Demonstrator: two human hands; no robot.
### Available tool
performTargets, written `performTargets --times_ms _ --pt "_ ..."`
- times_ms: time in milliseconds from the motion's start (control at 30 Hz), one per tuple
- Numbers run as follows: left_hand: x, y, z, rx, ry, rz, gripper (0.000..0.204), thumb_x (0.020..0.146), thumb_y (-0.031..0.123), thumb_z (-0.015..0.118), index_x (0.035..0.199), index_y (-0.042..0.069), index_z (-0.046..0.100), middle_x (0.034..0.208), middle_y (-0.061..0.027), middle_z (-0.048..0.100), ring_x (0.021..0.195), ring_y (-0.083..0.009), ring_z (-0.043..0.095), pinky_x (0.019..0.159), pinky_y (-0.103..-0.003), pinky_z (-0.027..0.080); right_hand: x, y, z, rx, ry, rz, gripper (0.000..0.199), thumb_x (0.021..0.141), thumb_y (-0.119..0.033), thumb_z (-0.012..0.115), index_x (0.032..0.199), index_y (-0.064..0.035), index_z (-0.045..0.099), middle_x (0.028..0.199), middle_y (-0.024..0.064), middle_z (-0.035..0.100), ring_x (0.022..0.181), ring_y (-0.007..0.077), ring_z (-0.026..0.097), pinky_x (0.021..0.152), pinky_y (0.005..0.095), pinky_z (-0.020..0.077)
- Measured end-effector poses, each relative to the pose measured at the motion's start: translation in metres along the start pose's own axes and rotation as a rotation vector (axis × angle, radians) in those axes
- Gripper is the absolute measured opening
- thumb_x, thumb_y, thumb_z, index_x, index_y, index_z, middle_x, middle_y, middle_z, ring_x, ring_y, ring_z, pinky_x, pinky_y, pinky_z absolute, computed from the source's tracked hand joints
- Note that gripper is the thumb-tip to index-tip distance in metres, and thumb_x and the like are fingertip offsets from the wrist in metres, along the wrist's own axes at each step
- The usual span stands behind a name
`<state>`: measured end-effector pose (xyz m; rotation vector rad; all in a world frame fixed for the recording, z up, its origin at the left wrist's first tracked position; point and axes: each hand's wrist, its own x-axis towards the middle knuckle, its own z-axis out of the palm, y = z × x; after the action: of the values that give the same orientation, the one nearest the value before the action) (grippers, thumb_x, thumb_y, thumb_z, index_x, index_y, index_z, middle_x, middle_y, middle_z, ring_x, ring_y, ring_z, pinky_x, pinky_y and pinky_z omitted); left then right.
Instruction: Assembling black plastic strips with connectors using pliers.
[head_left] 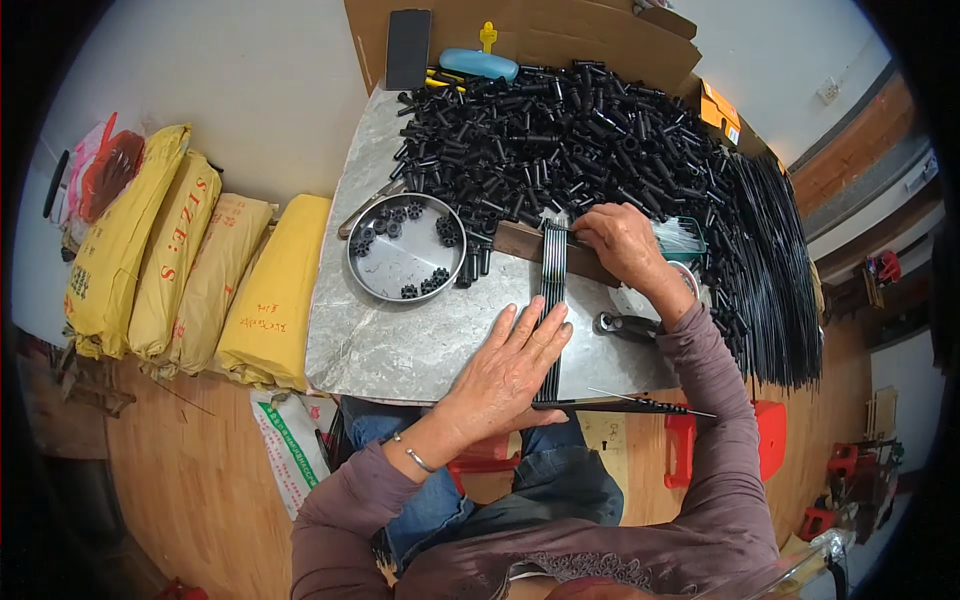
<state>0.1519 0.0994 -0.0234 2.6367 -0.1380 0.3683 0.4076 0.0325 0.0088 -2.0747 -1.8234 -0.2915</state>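
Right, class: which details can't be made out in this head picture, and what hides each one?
All in the head view:
- Right hand: its exact grip; its own back and curled fingers hide it.
- Thin black rods: the stretch under the left hand, covered by its fingers.
- Yellow sacks: contents, hidden by the wrapping.
- Grey marbled tabletop: its far part, buried under black tubular parts.

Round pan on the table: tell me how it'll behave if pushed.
The pan will probably slide rather than tip, being wide and low. Its metallic-looking wall suggests it should stay stiff. The seemingly loose black parts inside may shift or roll.
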Motion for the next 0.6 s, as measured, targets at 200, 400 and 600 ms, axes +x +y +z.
performTargets --times_ms 200,400,600 --pt "-0.001 0.0 0.0 0.002 0.002 -0.004 0.101 0.063 0.052 0.078 0.139 0.001 0.036 0.149 -0.0175 0.028 0.14 -0.0371 0.022 0.113 -0.051 0.02 0.014 -0.011 -0.003 -0.026 -0.005 -0.02 0.008 0.074 -0.006 0.066 0.082 -0.0071 0.066 0.076 0.0052 0.061 0.076 0.0248 0.059 0.07 0.0362 0.0433" --pt "0.001 0.001 0.0 -0.006 0.015 0.007 0.1 0.063 0.052 0.078 0.138 0.001 0.038 0.149 -0.0177 0.028 0.139 -0.0376 0.023 0.113 -0.052 0.021 0.016 0.001 -0.004 0.245 -0.155 0.173 0.018 0.071 -0.005 0.07 0.088 -0.0059 0.065 0.08 0.0058 0.063 0.078 0.0238 0.059 0.074 0.0348 0.0431" --pt "-0.002 0.0 -0.001 0.001 0.018 -0.004 0.099 0.063 0.051 0.079 0.138 0.0 0.038 0.149 -0.0179 0.028 0.139 -0.0377 0.023 0.113 -0.052 0.021 0.005 -0.001 -0.021 0.071 0.08 0.111 0.016 0.074 -0.008 0.068 0.09 -0.0056 0.07 0.082 0.0078 0.066 0.077 0.0244 0.061 0.074 0.0352 0.0454"
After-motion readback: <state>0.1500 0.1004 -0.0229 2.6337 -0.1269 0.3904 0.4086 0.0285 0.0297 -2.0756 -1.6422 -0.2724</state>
